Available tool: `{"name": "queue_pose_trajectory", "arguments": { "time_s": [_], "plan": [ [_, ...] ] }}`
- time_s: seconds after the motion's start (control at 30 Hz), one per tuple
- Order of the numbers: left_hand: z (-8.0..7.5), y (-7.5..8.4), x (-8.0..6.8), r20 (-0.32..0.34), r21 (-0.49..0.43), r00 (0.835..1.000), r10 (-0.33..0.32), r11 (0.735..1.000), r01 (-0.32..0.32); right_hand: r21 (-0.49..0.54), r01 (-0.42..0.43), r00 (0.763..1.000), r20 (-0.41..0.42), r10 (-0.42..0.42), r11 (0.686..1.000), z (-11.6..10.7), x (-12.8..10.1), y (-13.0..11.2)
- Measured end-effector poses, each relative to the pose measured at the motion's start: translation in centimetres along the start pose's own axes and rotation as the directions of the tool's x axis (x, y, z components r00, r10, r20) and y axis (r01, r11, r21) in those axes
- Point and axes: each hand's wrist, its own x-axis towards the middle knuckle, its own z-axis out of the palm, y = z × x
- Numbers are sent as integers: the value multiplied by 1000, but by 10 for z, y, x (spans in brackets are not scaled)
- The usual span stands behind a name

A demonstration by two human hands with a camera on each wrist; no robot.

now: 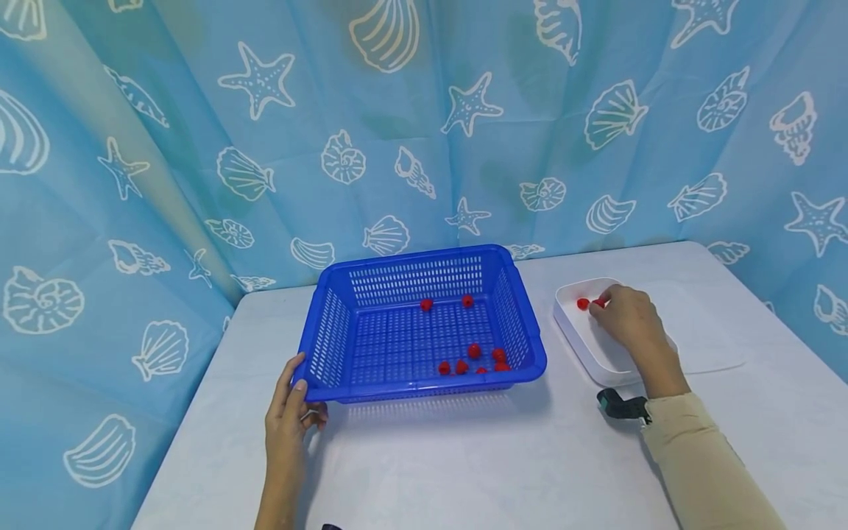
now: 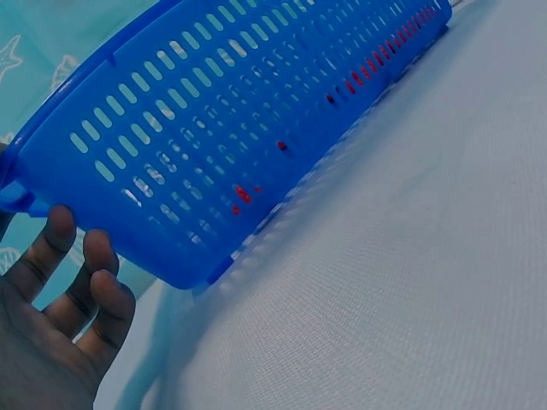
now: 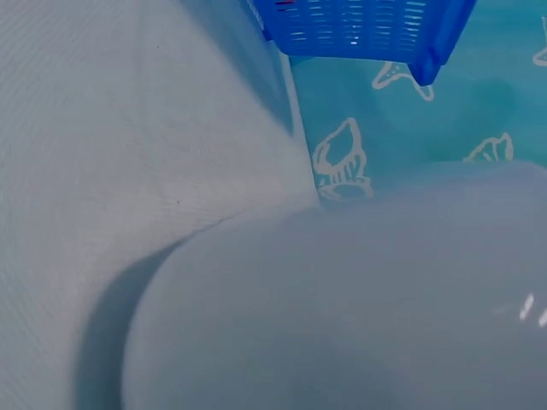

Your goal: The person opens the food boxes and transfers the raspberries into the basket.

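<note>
My left hand (image 1: pixel 286 412) grips the near left corner of a blue plastic basket (image 1: pixel 411 389), thumb on the rim and other fingers around the corner. In the left wrist view its fingers (image 2: pixel 111 295) curl near the basket's perforated wall (image 2: pixel 171 222). Several red raspberries (image 1: pixel 474 351) lie inside, mostly near the front right. My right hand (image 1: pixel 632 320) reaches into a white container (image 1: pixel 575 340) and pinches a raspberry (image 1: pixel 599 302). Another raspberry (image 1: pixel 583 303) lies beside its fingertips. The container's wall (image 3: pixel 325 299) fills the lower right wrist view, where the hand is not seen.
A flat white lid (image 1: pixel 702 331) lies to the right of the container on the white-covered table (image 1: pixel 424 471). Behind the table hangs a blue curtain (image 1: pixel 424 147) with white shells and starfish. A black wrist device (image 1: pixel 621 405) sticks out beside the right sleeve.
</note>
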Motion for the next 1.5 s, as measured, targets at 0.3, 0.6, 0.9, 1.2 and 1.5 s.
{"name": "queue_pose_trajectory", "arguments": {
  "time_s": [0.3, 0.6, 0.9, 1.2, 1.5],
  "plan": [
    [0, 1, -1, -5, 12, 1000, -10, 1000, 10, 44, 26, 1000, 5, -26, 999, -8, -3, 4],
    [0, -1, 0, -8, 19, 1000, -3, 1000, 3, 85, 28, 1000, -4, -28, 996, -13, -9, -1],
    [0, -1, 0, -14, 20, 1000, -2, 1000, 2, 99, 26, 1000, -3, -26, 995, -16, -14, -8],
    [0, -1, 0, -9, 34, 1000, 0, 999, 0, 108, 27, 1000, 5, -28, 994, -18, -18, -13],
    [0, -1, -1, -15, 49, 1000, -3, 999, 4, 96, 68, 998, -19, -66, 993, -22, -22, -20]
  ]
}}
